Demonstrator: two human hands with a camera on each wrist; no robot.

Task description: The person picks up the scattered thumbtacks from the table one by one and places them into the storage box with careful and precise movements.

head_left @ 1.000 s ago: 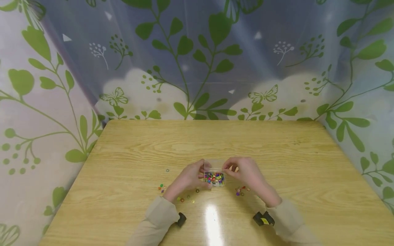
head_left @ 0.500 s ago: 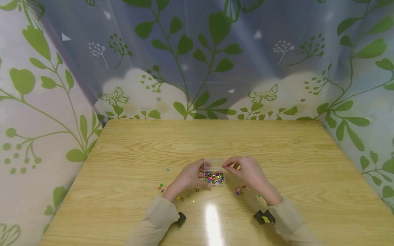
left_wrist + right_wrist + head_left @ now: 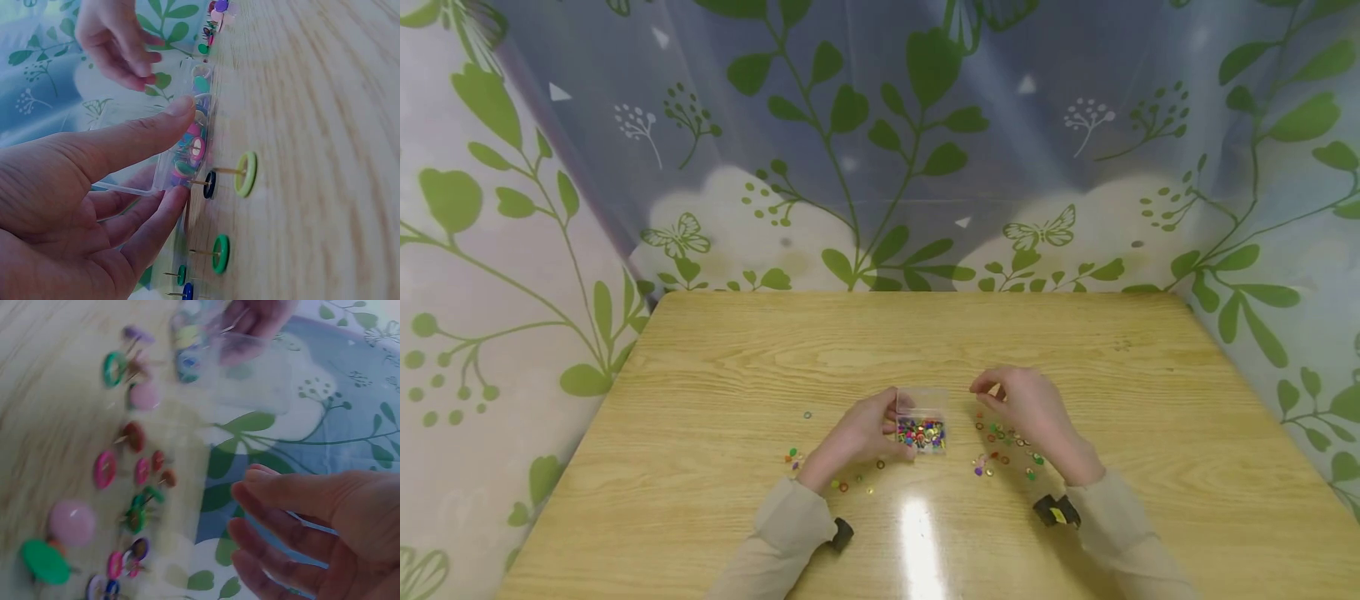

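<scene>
My left hand (image 3: 859, 432) grips the left side of a small clear plastic box (image 3: 165, 169), thumb in front and fingers behind. Its hinged lid (image 3: 923, 401) stands raised at the back. Colourful thumbtacks (image 3: 925, 435) fill the box. My right hand (image 3: 1032, 407) hovers to the right of the box, apart from it, fingers loosely bent. In the right wrist view no object shows between its thumb and fingertips. Below it, loose thumbtacks lie scattered, among them a green one (image 3: 45, 562) and a pale pink one (image 3: 72, 522).
More loose thumbtacks lie left of the box, such as a green one (image 3: 220, 254) and a yellow ring-shaped one (image 3: 249, 174), some with points sticking up. The wooden table (image 3: 737, 350) meets a leaf-patterned curtain (image 3: 880, 167) at its far edge.
My right hand has left the lid's edge and moved right, away from the box. Thumbtacks formerly hidden under it now show. The left hand and box stay in place.
</scene>
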